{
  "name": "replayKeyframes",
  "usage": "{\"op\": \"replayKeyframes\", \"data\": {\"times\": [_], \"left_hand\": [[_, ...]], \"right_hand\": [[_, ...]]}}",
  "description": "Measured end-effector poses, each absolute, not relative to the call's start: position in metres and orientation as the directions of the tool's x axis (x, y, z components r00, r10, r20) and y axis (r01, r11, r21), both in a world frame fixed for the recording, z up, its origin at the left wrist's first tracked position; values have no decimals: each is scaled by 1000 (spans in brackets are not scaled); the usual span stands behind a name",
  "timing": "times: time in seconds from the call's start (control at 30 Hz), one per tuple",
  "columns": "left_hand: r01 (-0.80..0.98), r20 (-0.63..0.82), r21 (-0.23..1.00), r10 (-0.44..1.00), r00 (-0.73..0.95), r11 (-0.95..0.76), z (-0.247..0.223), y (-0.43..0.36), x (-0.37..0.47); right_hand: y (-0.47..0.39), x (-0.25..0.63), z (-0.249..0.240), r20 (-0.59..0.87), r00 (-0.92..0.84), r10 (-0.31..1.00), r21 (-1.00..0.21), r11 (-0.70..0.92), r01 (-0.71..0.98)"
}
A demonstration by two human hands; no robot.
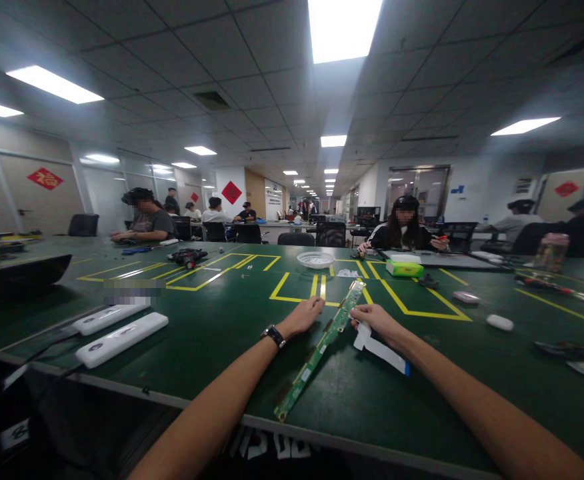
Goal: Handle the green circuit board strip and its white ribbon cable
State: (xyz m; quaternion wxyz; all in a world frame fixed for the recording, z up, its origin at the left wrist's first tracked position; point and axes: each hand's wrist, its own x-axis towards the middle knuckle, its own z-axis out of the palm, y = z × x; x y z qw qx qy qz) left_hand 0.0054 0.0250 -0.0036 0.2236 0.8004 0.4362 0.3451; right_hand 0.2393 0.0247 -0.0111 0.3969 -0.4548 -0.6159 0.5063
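Observation:
A long, narrow green circuit board (317,357) slants across the green table in front of me, its lower end near the front edge. My right hand (376,321) is closed at the board's right side, pinching a white flat ribbon cable (382,350) with a blue end that hangs to the right. The fingertips meet the board's edge, and whether they also grip it is unclear. To the left of the board, apart from it, is my left hand (305,316), with curled fingers pressed together. Anything inside those fingers is too small or hidden to make out.
A white basket (315,259) stands beyond my hands, among yellow tape lines. White power strips (123,339) lie at left, near a dark laptop (22,272). A green packet (405,268) and a white case (499,323) are at right. Co-workers sit across the table.

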Motion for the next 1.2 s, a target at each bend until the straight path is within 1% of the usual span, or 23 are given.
{"op": "replayKeyframes", "data": {"times": [0.07, 0.1, 0.13, 0.17, 0.2, 0.23, 0.27, 0.3, 0.47, 0.53, 0.57, 0.63, 0.7, 0.73, 0.8, 0.93, 1.2], "left_hand": [[595, 476, 600, 836, 271, -535, -1, 30, -4], [621, 542, 563, 811, 221, -546, 1, 31, -8], [646, 601, 526, 779, 177, -553, 3, 32, -12], [669, 648, 494, 748, 144, -556, 5, 32, -14], [688, 679, 467, 724, 124, -556, 7, 31, -15], [704, 700, 443, 705, 116, -555, 8, 30, -16], [716, 714, 420, 690, 118, -557, 9, 28, -15], [728, 724, 395, 677, 129, -560, 10, 26, -14], [771, 724, 247, 640, 255, -587, 9, 19, -5], [784, 720, 212, 635, 279, -584, 8, 20, -5], [789, 718, 201, 635, 285, -581, 8, 20, -5], [793, 710, 188, 638, 297, -579, 6, 22, -5], [795, 700, 187, 646, 304, -577, 5, 23, -6], [795, 696, 191, 651, 304, -576, 5, 23, -6], [793, 693, 206, 658, 294, -573, 5, 21, -5], [775, 697, 239, 660, 282, -584, 7, 17, -4], [757, 674, 265, 676, 297, -597, 8, 14, -3]], "right_hand": [[31, 252, -10, 55, -180, 982, -968, 96, 231], [34, 259, -9, 75, -134, 988, -943, 114, 314], [37, 266, -7, 101, -89, 991, -885, 130, 447], [39, 272, -5, 131, -51, 990, -788, 135, 601], [41, 278, -2, 160, -25, 987, -665, 126, 736], [42, 283, 0, 186, -9, 983, -547, 111, 830], [42, 287, 2, 202, -7, 979, -449, 99, 888], [42, 291, 4, 207, -7, 978, -378, 87, 922], [36, 296, 10, 172, 32, 985, -119, -11, 993], [31, 295, 13, 190, 8, 982, -75, 6, 997], [28, 293, 14, 211, -46, 976, -63, 60, 996], [25, 288, 15, 249, -214, 945, -54, 234, 971], [23, 284, 12, 252, -374, 892, -57, 400, 915], [23, 282, 10, 241, -421, 874, -61, 447, 892], [24, 281, 5, 212, -457, 864, -69, 480, 875], [32, 292, -3, 190, -397, 898, -49, 413, 910], [47, 329, -7, 217, -127, 968, 27, 124, 992]]}}
